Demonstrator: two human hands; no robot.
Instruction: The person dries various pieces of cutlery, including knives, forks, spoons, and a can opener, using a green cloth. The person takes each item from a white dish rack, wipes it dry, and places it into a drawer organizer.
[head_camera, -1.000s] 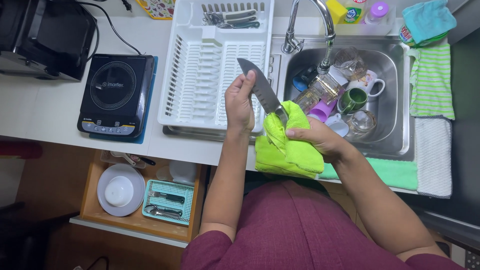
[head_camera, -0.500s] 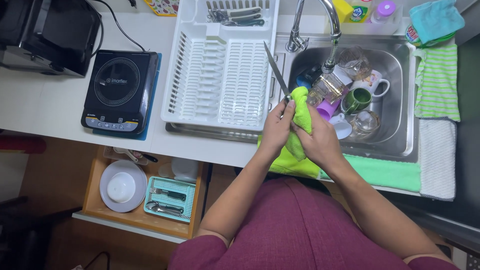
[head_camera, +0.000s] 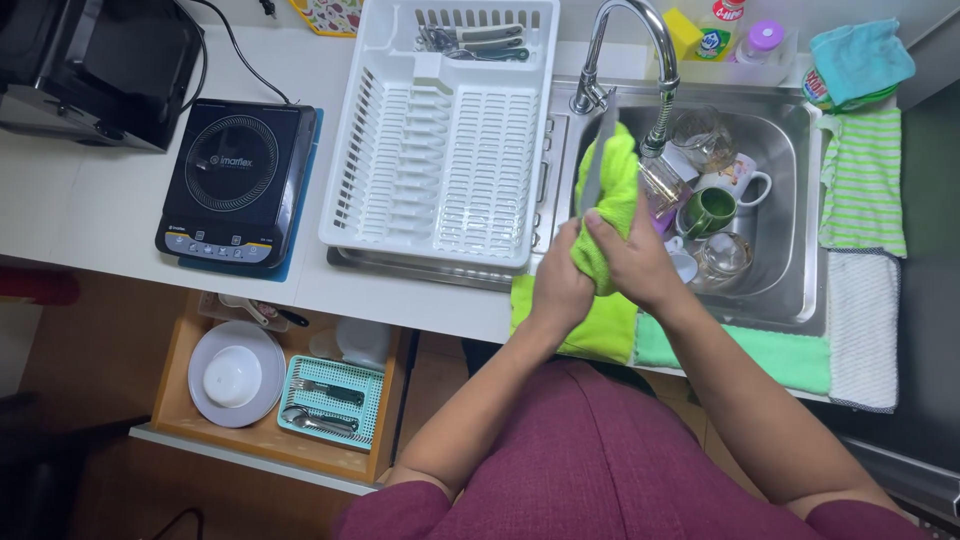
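Hands: we count two, left hand (head_camera: 560, 290) and right hand (head_camera: 632, 262).
Knife: one knife (head_camera: 597, 160), blade beyond our fingertips.
Cloth: one lime cloth (head_camera: 612, 190), under our fingers.
Mugs: two, right of our fingers, green mug (head_camera: 708, 212) and white mug (head_camera: 742, 184).
Dish rack: one white dish rack (head_camera: 445, 140), left of our fingers.

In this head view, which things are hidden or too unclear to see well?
- Knife: handle hidden inside left hand; blade partly wrapped by the green cloth.
- Black appliance: cut off by the top-left edge.
- Dishes in the sink: overlapping, count unclear.
- Drawer cutlery: too small to identify.
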